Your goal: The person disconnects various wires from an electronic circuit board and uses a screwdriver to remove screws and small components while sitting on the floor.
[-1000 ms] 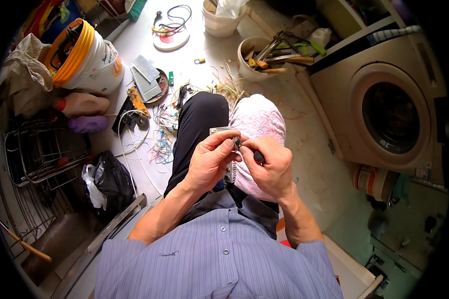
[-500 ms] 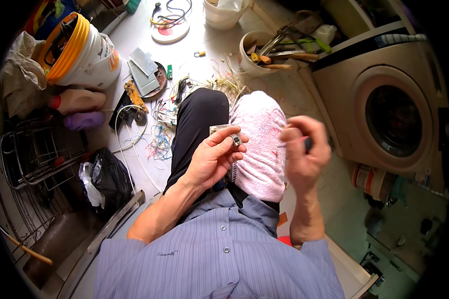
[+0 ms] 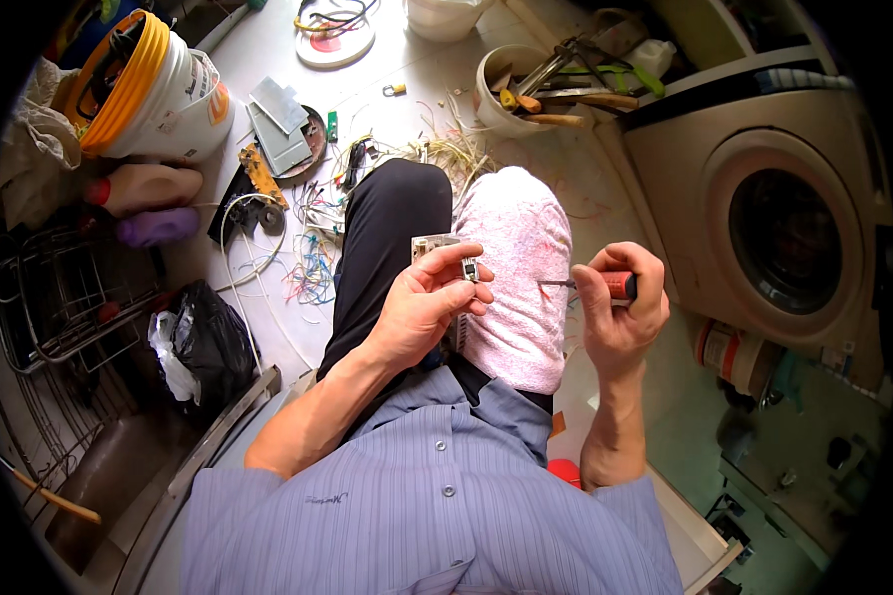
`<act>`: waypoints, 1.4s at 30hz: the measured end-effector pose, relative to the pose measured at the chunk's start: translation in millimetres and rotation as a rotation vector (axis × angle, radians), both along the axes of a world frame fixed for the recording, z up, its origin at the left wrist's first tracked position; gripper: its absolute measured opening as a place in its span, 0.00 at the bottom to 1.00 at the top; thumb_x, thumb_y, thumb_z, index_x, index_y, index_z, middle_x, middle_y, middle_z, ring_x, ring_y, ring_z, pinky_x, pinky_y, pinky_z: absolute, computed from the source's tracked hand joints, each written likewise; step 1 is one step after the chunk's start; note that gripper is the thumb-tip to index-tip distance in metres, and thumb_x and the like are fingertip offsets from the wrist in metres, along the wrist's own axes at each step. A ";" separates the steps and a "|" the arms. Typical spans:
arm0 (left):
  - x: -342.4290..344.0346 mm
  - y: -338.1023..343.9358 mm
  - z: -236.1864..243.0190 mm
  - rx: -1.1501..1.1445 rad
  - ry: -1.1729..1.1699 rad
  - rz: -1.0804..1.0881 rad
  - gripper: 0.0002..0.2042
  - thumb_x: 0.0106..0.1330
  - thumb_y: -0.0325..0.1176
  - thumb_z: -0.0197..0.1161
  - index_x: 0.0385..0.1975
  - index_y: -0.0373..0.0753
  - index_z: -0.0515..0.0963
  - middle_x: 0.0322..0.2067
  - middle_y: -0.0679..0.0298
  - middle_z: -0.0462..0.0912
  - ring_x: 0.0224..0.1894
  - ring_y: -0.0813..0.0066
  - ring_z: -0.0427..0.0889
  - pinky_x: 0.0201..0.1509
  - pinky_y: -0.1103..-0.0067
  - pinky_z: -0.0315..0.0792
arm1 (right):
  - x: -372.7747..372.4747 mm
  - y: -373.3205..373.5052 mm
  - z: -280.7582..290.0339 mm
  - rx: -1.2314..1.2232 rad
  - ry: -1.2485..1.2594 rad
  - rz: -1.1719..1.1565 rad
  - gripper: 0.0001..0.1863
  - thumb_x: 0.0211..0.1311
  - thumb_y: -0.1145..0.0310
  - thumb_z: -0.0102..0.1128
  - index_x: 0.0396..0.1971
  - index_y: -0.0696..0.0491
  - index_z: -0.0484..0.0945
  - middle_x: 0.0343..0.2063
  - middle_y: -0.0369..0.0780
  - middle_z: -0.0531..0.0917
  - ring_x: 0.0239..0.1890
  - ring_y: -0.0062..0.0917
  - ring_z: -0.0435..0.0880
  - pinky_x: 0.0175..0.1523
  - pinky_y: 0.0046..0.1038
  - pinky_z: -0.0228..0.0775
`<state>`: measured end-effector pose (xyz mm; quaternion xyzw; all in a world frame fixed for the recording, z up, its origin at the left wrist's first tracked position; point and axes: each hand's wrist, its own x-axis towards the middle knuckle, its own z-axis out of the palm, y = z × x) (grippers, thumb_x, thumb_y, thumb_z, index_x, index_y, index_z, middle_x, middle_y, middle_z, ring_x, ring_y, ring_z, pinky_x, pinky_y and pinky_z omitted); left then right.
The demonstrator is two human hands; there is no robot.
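Between the thumb and fingers of my left hand [image 3: 429, 305] is a small metal part [image 3: 470, 269] with a dark opening. A pale, flat-faced piece [image 3: 429, 243] shows just behind those fingers; whether the same hand grips it I cannot tell. My right hand [image 3: 620, 322] is closed round a screwdriver [image 3: 619, 286] with a red and black handle. Its thin shaft points left toward the small part and stays apart from it. Below both hands is a pink towel [image 3: 514, 268] spread over my right thigh.
Loose wires [image 3: 313, 273] and wire scraps litter the floor beyond my knees. A bucket of tools [image 3: 501, 109] stands ahead. To the right is a washing machine [image 3: 764, 218]; on the left are a white bucket [image 3: 184, 109], bottles [image 3: 149, 188] and a black bag [image 3: 213, 342].
My right hand has turned and moved slightly right, bringing the screwdriver's handle and shaft into clear sight. The left hand keeps its hold on the small part, nearly in place.
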<state>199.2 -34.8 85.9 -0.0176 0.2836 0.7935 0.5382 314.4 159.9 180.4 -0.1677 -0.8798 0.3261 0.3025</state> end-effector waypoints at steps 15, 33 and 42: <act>13.7 6.5 4.2 -0.196 0.217 -0.034 0.22 0.68 0.21 0.65 0.62 0.29 0.72 0.49 0.56 0.84 0.47 0.72 0.87 0.53 0.77 0.82 | 23.6 -40.2 6.0 -0.327 0.236 -0.042 0.25 0.65 0.80 0.67 0.57 0.57 0.65 0.36 0.45 0.83 0.33 0.20 0.79 0.41 0.21 0.74; 21.8 5.4 6.0 -0.263 0.313 -0.048 0.18 0.68 0.20 0.63 0.58 0.27 0.74 0.46 0.57 0.86 0.43 0.76 0.87 0.49 0.79 0.83 | 36.8 -48.9 -5.3 -0.280 0.183 0.030 0.21 0.64 0.80 0.68 0.51 0.57 0.67 0.38 0.48 0.83 0.34 0.22 0.80 0.40 0.22 0.75; 21.2 5.1 5.8 -0.285 0.334 -0.064 0.19 0.66 0.19 0.63 0.57 0.27 0.74 0.45 0.57 0.86 0.42 0.78 0.86 0.49 0.79 0.83 | 40.2 -44.2 -5.4 -0.243 0.162 0.074 0.17 0.68 0.78 0.63 0.50 0.57 0.65 0.38 0.48 0.80 0.27 0.19 0.78 0.32 0.20 0.75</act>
